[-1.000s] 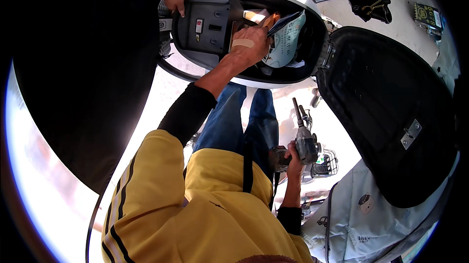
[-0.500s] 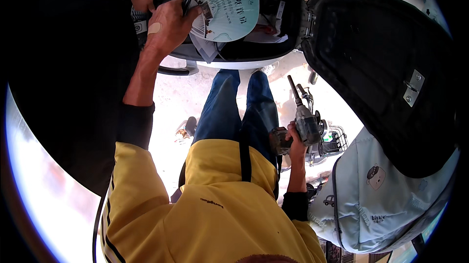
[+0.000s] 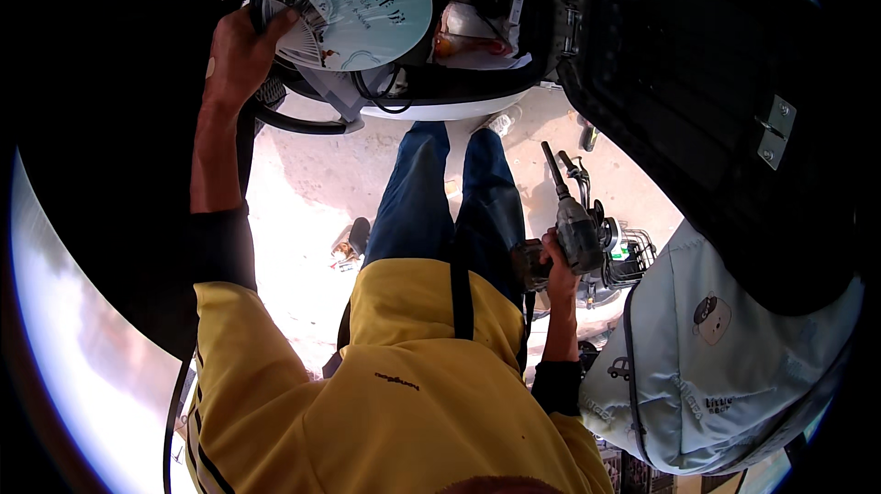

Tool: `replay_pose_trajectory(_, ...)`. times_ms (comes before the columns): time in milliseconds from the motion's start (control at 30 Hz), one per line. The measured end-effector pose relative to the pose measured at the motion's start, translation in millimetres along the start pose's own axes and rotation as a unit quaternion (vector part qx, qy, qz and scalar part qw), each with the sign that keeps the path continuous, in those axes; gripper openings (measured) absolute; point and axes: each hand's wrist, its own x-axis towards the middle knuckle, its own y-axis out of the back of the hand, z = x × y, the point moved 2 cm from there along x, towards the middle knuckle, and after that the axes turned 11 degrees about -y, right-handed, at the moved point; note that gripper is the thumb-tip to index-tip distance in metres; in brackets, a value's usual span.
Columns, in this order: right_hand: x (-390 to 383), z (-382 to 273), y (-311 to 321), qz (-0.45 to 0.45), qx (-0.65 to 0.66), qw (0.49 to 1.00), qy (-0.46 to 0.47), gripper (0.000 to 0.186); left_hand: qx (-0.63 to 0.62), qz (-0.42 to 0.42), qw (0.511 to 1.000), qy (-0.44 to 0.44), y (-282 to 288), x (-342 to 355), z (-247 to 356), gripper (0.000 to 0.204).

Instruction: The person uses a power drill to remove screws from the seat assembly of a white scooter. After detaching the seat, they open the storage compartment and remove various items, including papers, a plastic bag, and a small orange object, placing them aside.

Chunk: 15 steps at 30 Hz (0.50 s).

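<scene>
Left hand (image 3: 240, 53): gripped flat, rounded, pale-blue printed fan (image 3: 367, 12) | Fan: lay over left part of open, black-lined oval compartment (image 3: 477, 85) | Right hand (image 3: 559, 272): gripped dark-grey, long-bitted power drill (image 3: 577, 237), right of blue denim trousers (image 3: 411, 196)

Ground: pale, bare ground (image 3: 541, 113) is spreading out beneath me and also showing along the upper edge of my view.
Light: strong light is falling from outside my view, bleaching a wide patch of ground on my left nearly white, while greyer shade is lying farther ahead.
Far left: a bright, blurred strip (image 3: 69, 329) is curving along the rim, too washed out for me to read.
Right: behind everything, a wire basket (image 3: 635, 269) is sitting low, and a handlebar (image 3: 582, 180) is showing near it.
</scene>
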Motion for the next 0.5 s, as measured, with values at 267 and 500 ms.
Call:
replay_pose_trajectory(267, -7.3, -4.4, 0.7, -0.007, 0.015, 1.000, 0.003, 0.014, 0.034, -0.020, 0.999, 0.007, 10.8, 10.6, -9.5, 0.042)
replay_pose_trajectory(500, -3.1, -1.7, 6.7, 0.004, -0.018, 1.000, 0.016, 0.012, -0.022, -0.010, 0.999, 0.022, 6.3, 23.4, -19.6, 0.042)
